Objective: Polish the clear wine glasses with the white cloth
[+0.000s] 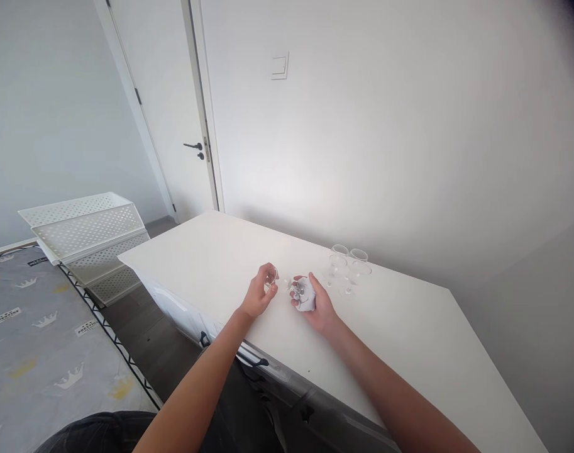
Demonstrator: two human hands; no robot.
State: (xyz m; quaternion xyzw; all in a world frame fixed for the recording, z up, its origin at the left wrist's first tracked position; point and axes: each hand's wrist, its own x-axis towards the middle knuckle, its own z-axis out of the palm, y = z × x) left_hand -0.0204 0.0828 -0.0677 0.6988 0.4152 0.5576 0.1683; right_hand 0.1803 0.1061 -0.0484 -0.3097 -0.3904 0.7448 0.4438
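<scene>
My left hand (259, 290) is closed around the rim end of a clear stemmed glass (285, 285), which lies sideways in the air between my hands. A white cloth (306, 296) fills my right hand (320, 306), its fingers curled round it at the foot end of the same glass. The glass is so transparent that its stem barely shows. Beyond my right hand, near the wall, several more stemmed glasses (338, 261) stand upright close together on the white tabletop (385, 340).
Left of the table, white perforated racks (88, 229) stand by a grey mattress (46, 340) with a crown print. A white door (159, 94) with a black handle and a wall switch (280, 66) are behind. Clear plastic drawers (173, 308) sit under the tabletop's front edge.
</scene>
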